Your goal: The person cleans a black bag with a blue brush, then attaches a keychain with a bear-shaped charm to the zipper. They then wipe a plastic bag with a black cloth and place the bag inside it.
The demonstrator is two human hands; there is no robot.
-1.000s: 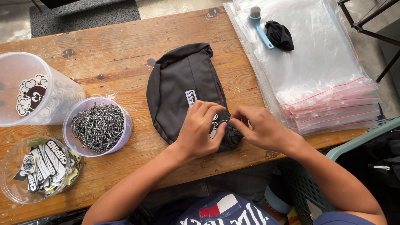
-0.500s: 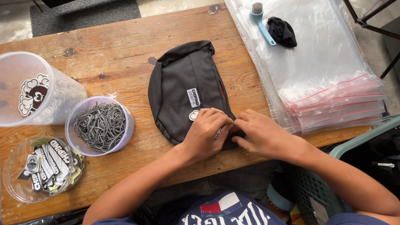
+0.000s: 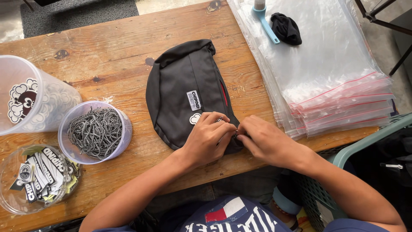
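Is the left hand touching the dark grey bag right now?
Touching. The head view shows the left hand resting on the dark grey bag, fingers pinching its near edge.

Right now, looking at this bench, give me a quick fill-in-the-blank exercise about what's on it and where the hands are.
1. Both hands, left hand and right hand, meet at the near edge of the dark grey ____.
2. The small round tub left of the pouch holds metal ____.
3. The stack of clear bags has ____ zip strips.
4. A light blue brush lies on the ____.

Missing words: pouch; chains; red; bags
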